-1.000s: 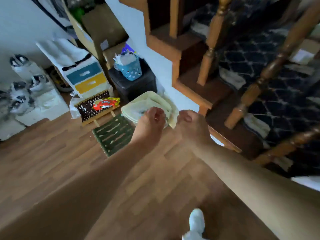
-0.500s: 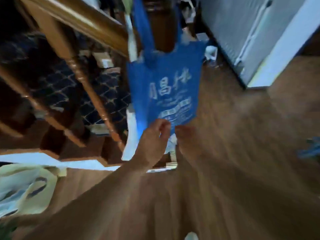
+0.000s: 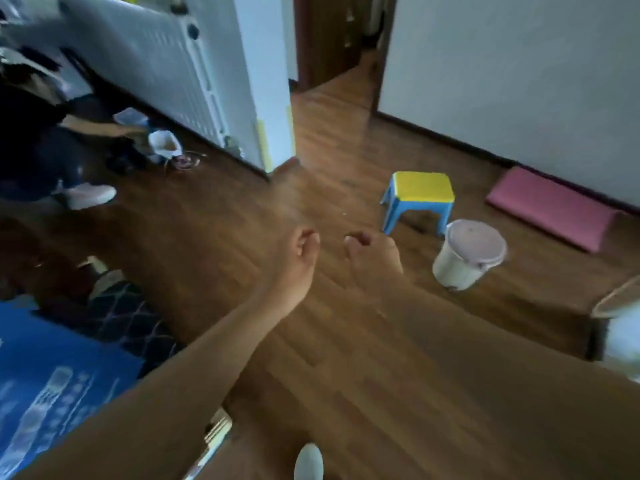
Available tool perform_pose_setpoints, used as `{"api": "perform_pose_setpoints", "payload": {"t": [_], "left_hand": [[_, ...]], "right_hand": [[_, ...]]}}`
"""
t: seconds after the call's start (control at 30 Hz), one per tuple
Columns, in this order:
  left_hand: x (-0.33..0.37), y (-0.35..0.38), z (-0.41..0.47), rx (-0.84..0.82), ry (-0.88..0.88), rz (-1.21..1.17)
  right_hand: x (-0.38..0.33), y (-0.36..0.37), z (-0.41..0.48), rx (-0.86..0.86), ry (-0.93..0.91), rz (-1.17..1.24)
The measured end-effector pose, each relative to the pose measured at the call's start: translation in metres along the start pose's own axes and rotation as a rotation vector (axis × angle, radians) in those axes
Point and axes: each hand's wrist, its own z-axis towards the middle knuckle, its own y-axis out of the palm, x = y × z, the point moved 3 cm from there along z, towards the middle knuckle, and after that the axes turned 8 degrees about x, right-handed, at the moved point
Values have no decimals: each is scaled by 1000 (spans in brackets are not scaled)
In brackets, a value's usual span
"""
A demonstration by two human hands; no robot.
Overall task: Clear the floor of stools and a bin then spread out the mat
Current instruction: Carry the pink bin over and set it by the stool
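A small stool (image 3: 420, 195) with a yellow seat and blue legs stands on the wooden floor at the right. Just in front of it sits a white bin (image 3: 465, 258) with a greyish lid. A folded pink mat (image 3: 550, 207) lies along the right wall's base. My left hand (image 3: 299, 258) and my right hand (image 3: 372, 252) are held out side by side above the floor, left of the bin. Both have their fingers curled in and hold nothing.
Another person (image 3: 38, 133) crouches at the left by a white radiator (image 3: 166, 60), reaching among small items on the floor. A blue bag (image 3: 45, 382) fills the lower left. A doorway (image 3: 341, 39) opens at the back. A fan's edge (image 3: 620, 303) shows at the right.
The view has swung from the stairs and the hanging blue bag to the open floor with the stool, bin and mat. My hands have stayed out in front, holding nothing.
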Motion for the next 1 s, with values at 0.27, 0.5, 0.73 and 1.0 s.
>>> {"api": "perform_pose_setpoints", "payload": {"t": [0.27,0.5,0.73,1.0], "left_hand": [[27,150,85,-268,163,-31],[61,308,126,-487,147,-32],[72,481,185,-521,64,38],[44,620,263,-515,-42,167]], "right_hand": [[62,-104,109,354,261,84],[135,-196,206,485,434,85],[212,-275,354,464,501,-13],[291,-306,495,396,559,-154]]}}
